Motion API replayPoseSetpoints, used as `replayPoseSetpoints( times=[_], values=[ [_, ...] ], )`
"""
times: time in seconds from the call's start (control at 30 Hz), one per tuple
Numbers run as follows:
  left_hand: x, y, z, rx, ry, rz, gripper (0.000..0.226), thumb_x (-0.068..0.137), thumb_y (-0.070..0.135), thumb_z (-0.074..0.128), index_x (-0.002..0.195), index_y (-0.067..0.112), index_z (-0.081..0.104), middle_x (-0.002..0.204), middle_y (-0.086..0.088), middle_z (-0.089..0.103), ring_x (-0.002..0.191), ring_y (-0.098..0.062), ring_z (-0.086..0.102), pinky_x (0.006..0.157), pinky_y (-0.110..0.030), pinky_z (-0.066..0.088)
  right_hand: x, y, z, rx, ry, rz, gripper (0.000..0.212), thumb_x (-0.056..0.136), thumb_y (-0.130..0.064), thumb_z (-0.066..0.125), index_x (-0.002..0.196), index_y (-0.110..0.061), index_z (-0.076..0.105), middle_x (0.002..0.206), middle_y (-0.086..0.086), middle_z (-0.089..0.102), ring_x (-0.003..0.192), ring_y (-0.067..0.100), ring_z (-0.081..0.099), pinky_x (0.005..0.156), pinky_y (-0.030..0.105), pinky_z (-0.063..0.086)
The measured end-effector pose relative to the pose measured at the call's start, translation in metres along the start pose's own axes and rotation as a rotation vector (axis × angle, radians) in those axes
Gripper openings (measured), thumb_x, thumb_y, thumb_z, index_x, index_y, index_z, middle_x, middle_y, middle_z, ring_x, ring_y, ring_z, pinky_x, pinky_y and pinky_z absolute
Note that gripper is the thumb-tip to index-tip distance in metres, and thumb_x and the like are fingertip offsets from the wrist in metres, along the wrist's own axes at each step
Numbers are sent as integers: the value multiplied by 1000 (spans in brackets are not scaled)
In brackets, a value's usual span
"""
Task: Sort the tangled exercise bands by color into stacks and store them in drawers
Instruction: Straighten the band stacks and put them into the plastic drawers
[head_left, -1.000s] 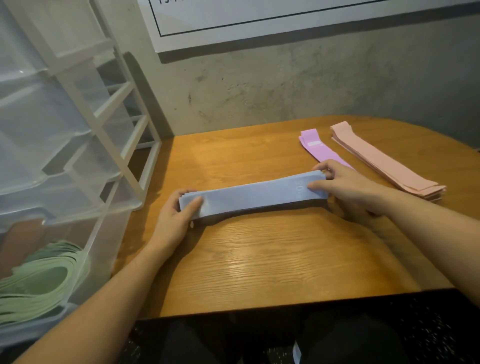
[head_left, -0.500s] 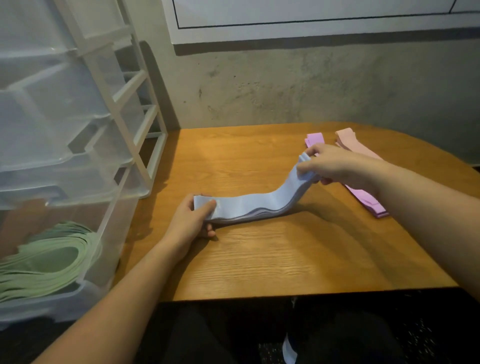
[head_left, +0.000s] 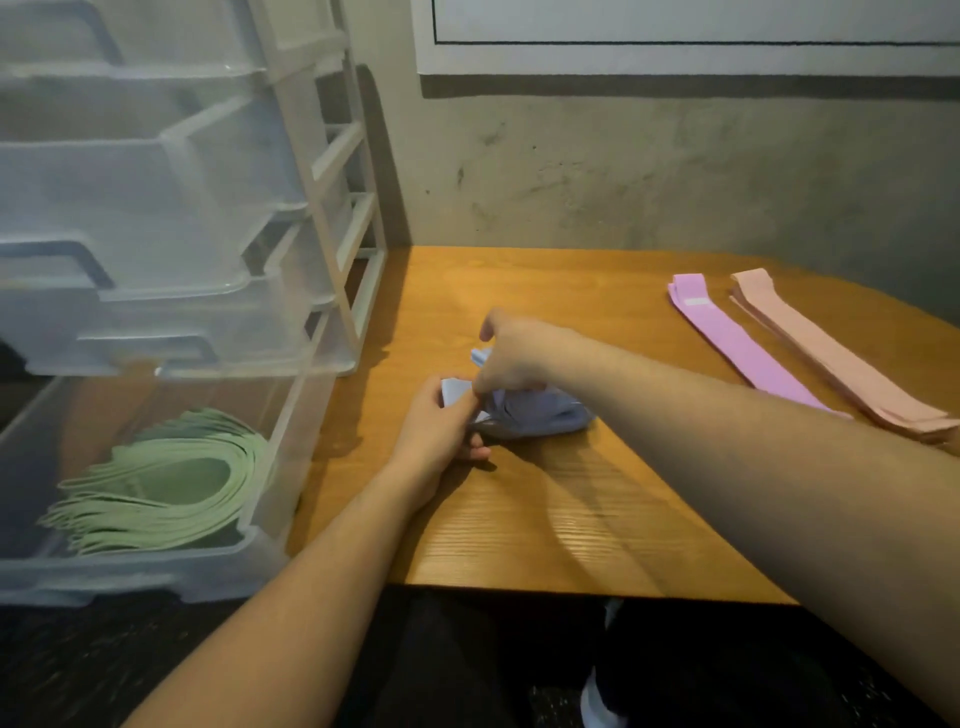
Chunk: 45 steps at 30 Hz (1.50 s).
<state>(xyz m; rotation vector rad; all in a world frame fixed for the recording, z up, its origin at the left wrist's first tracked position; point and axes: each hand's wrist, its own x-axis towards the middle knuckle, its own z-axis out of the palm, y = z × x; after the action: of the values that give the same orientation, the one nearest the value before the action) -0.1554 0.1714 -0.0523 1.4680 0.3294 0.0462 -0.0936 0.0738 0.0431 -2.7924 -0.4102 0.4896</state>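
Both hands met over the folded blue bands (head_left: 540, 413) at the table's (head_left: 571, 519) left-middle: the left hand (head_left: 441, 423) gripped the near-left end, the right hand (head_left: 511, 353) pinched the doubled-over end, beside the open drawer (head_left: 156, 577) at the left.

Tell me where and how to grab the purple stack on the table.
Take the purple stack at its far rounded end, coming from above with fingers across its width. It lies flat and narrow; that end is clear, while the near end runs behind the right forearm and the pink stack lies close alongside.
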Motion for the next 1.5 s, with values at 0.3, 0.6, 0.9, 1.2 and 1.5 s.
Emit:
replayPoseSetpoints(
  times=[0.3, 0.6, 0.9, 1.2, 1.5],
  values=[
    [1, 4, -7, -13, -35, -43, 25, 108, 30, 39, 131, 33, 48, 113, -7, 66, 55, -13, 58, 59, -34, 61, -2, 9, 12, 169, 78, -69, 80, 86, -54, 67, 148, -17, 33, 124, 10, 62, 96, 24, 58, 74, 30, 42],
    [0, 11, -3, -63, 8, -189, 61, 102, 62, 27, 118, 16, 64, 91, -13, 73, 48, -14, 57, 60, -38, 62, -1, 45, 30, 336, 225, -178, 42, 85, -16, 60, 123, -33, 53, 89, -10, 70, 87, 14, 64, 93, 49, 50],
    [-9, 31, -5, 235, -53, -183, 46, 78, 56, 78, 109, 29, 59, 106, -11, 71, 80, -28, 76, 76, -43, 63, -7, 62, 41, 74, 426, -177, 58, 76, -59, 72, 128, -44, 53, 122, -10, 50, 127, 17, 38, 97, 40, 29],
    [-24, 21, -16, 541, -113, 230, 60, 87, 43, 73, 139, 45, 44, 120, 20, 47, 104, -3, 54, 73, -17, 47, -15, 119, 53, 246, 325, -475, 63, 83, -59, 71, 137, -31, 56, 132, -12, 58, 123, 12, 49, 108, 35, 39],
    [-39, -17, -36, 722, -238, 464, 71, 87, 31, 78, 142, 49, 38, 136, 23, 48, 127, 5, 47, 105, -17, 40, -32, 165, 65, -203, 375, -791, 59, 95, -66, 39, 147, -39, 47, 161, -2, 35, 143, 22, 36, 115, 39, 28]
  ],
)
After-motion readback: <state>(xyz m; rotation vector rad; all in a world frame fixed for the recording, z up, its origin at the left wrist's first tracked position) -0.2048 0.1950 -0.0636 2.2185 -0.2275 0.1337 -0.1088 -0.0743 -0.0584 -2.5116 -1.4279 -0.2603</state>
